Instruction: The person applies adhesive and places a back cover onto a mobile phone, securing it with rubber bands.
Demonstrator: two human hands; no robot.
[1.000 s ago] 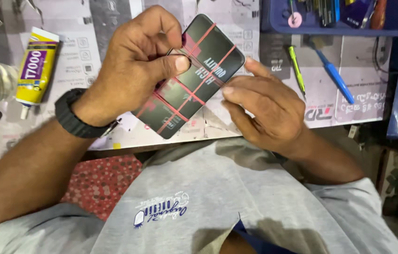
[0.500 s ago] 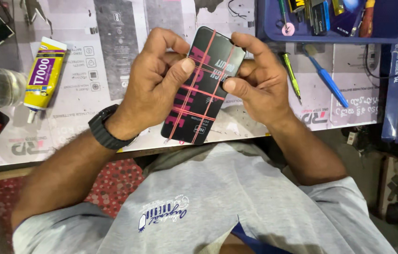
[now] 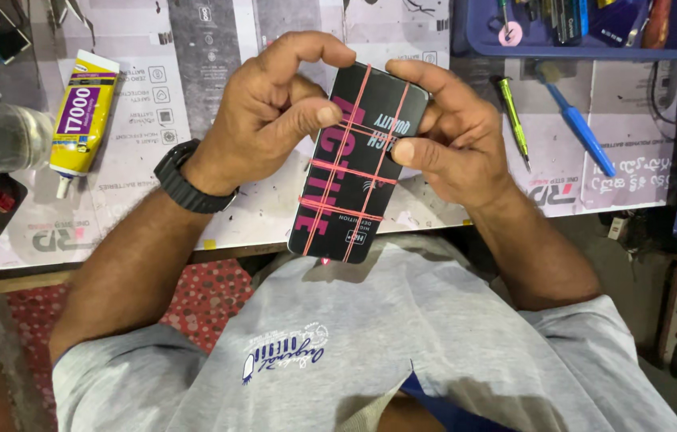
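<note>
A paper-covered workbench [image 3: 194, 72] stands above a red patterned floor covering [image 3: 210, 296], under even light.

Open tabletop [image 3: 138, 172] left of hands; glue tube [image 3: 81, 112] far left; screwdriver [image 3: 512, 112], blue tool [image 3: 578, 128] crowd right.

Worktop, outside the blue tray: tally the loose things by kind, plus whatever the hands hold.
Black flat box bound with red rubber bands, held by left hand and right hand: 1
Yellow glue tube: 1
Blue-handled brush: 1
Green-handled tool: 1
Total: 4

A glue tube [image 3: 80, 112] lies left of the flat pack [image 3: 358, 164] (between both hands), screwdrivers [image 3: 512, 117] right.
</note>
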